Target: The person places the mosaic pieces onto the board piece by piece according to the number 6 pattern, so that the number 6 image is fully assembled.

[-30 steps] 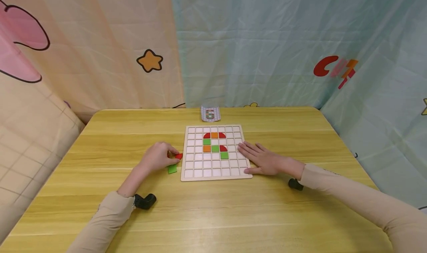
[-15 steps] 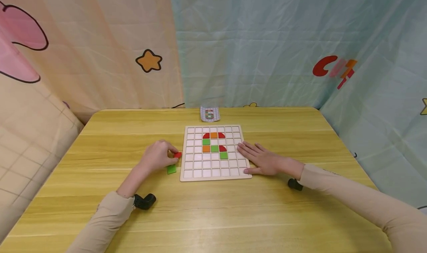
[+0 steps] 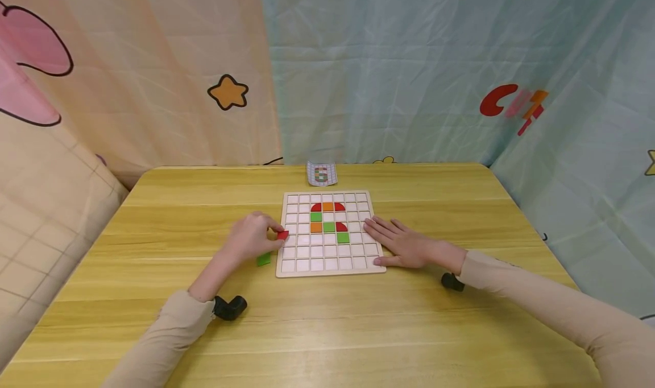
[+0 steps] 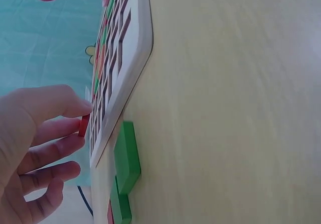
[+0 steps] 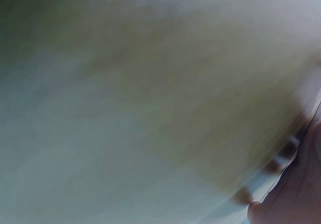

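My left hand (image 3: 249,237) pinches a red tile (image 3: 282,235) between thumb and fingers, over the left edge of the white grid board (image 3: 303,264). In the left wrist view the red tile (image 4: 84,125) is seen edge-on beside the board's rim. Just below that hand, a green tile (image 3: 263,259) lies on the table; the left wrist view shows two green tiles (image 4: 127,158) and a sliver of red. My right hand (image 3: 404,244) rests with spread fingers on the board's right edge. Red, orange and green tiles (image 3: 329,227) fill several cells in the board's middle.
A small paper card (image 3: 322,174) with a coloured grid pattern stands behind the board, near the back edge of the wooden table (image 3: 327,331). Printed curtains (image 3: 419,69) hang behind and at the sides. Black devices (image 3: 230,308) are worn on both wrists.
My left hand has picked the red tile up from the table and carried it right, over the board's left edge. My right hand has stayed in place.
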`<state>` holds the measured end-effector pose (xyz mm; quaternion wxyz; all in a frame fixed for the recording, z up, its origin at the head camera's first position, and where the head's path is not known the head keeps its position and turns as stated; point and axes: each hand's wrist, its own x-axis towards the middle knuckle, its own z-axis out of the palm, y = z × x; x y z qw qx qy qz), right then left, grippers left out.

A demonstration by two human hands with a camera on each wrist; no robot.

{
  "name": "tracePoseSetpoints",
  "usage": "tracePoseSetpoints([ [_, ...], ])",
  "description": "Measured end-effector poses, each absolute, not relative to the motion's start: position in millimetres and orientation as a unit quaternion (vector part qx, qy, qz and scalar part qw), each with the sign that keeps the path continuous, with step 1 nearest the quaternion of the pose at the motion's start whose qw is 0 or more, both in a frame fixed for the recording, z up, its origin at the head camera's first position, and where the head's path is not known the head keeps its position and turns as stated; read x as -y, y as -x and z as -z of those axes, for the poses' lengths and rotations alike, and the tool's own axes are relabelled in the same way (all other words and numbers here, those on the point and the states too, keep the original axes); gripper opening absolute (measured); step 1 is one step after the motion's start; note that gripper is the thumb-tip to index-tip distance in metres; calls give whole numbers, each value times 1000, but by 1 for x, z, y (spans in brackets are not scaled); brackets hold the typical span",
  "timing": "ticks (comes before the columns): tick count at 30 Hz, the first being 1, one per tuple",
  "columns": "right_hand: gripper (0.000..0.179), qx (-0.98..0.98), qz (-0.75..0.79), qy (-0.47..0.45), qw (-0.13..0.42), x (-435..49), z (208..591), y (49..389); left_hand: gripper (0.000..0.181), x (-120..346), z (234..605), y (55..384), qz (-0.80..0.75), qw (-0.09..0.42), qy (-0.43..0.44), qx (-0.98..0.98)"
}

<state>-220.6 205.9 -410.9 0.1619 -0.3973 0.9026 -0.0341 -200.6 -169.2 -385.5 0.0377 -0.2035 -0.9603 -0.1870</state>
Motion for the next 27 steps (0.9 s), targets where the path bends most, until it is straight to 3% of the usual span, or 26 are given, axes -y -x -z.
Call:
tracePoseSetpoints([
  [27,84,-901,41,401,158,-207,413,222,19,107,389,209,208,23,271,940],
])
